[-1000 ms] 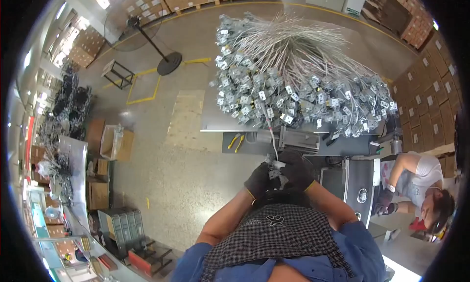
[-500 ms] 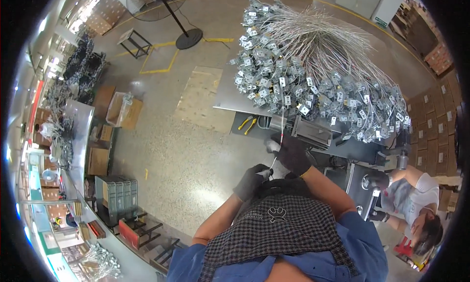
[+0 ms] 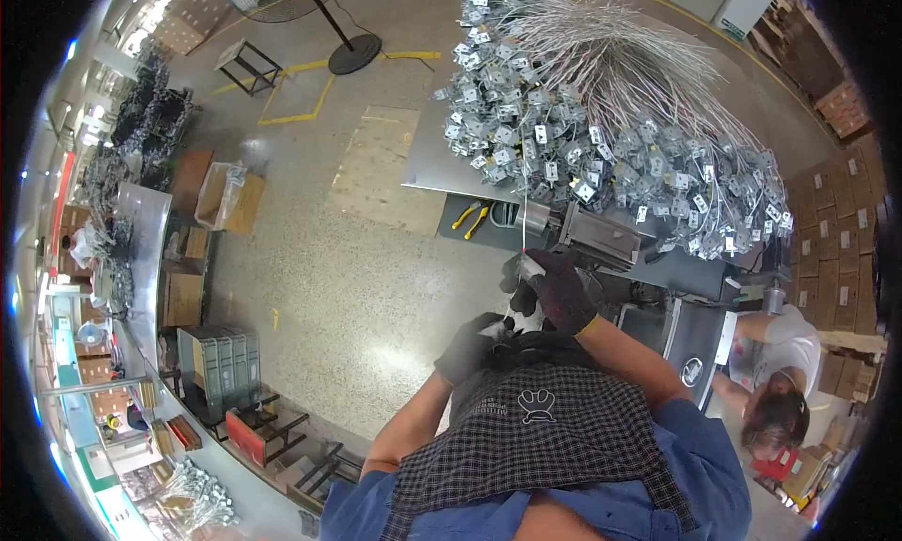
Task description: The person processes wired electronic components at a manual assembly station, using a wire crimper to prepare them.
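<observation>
The gloved right hand (image 3: 561, 292) has its grip closed around a thin pale wire (image 3: 524, 233), before the checked apron (image 3: 531, 447). The left hand (image 3: 467, 346) clamps the wire lower down, fingertips partly hidden. A white emblem (image 3: 536, 407) marks the apron; connectors (image 3: 512, 118) heaped on the grey surface (image 3: 427, 168) bear unreadable dark marks. Yellow lines (image 3: 291, 120) stripe the floor (image 3: 329, 287).

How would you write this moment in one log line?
right hand: gloved, at thin cable; left hand: gloved, near apron; grips: unclear; cable: runs toward metal-parts pile; yellow-handled pliers: left of cable
</observation>
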The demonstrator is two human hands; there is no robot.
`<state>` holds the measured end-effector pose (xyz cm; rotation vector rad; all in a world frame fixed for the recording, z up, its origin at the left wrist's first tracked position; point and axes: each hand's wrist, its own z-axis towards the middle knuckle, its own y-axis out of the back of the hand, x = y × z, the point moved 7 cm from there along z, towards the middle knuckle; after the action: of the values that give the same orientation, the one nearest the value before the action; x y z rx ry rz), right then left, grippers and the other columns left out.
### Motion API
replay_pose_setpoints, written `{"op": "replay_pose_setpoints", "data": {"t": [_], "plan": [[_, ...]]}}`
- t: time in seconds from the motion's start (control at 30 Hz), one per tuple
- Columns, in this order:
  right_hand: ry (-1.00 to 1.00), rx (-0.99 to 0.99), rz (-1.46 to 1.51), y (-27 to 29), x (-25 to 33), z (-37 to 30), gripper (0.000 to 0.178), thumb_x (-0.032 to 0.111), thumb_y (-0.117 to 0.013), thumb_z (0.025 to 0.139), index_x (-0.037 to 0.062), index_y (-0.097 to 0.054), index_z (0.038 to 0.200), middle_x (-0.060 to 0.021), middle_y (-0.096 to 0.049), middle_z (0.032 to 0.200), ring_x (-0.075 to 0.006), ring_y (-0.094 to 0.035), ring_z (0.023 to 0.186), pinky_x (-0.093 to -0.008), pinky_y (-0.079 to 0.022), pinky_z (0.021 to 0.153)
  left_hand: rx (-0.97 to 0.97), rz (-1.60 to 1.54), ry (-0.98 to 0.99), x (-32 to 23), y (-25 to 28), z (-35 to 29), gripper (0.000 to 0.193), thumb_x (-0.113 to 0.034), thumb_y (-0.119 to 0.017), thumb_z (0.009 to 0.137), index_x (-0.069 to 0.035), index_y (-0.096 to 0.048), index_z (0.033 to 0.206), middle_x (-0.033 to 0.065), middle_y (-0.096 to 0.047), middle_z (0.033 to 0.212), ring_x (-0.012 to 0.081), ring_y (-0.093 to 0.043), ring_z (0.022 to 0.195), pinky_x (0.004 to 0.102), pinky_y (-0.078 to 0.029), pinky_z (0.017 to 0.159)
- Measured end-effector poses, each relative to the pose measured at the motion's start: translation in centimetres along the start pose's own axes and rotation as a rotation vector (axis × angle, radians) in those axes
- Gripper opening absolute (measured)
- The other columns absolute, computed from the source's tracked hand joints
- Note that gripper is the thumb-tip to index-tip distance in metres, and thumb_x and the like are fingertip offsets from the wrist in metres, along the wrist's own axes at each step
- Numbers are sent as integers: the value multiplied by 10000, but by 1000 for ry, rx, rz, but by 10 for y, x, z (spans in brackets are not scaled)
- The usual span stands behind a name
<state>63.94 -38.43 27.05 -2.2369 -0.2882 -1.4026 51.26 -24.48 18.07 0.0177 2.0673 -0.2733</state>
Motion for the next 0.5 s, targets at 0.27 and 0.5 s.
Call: {"op": "replay_pose_setpoints", "data": {"t": [0.27, 0.5], "plan": [[-42, -224, 219, 13, -38, 30, 218, 232, -559, 1015, 51, -669, 1067, -70, -671, 821, -133, -601, 582, -293, -469, 485, 37, 942, 113, 172, 74, -112, 331, -170, -445, 1009, -47, -648, 1241, 198, -661, 1277, 390, -628, 1192, 433, -526, 1004], [-213, -274, 349, 34, -85, 69, 236, 292, -600, 997, 69, -652, 1054, -75, -679, 831, -196, -635, 610, -335, -500, 508, 26, 1015, 304, 190, 72, -204, 327, -230, -504, 995, -71, -693, 1210, 172, -709, 1214, 383, -687, 1065, 449, -551, 949]]}}
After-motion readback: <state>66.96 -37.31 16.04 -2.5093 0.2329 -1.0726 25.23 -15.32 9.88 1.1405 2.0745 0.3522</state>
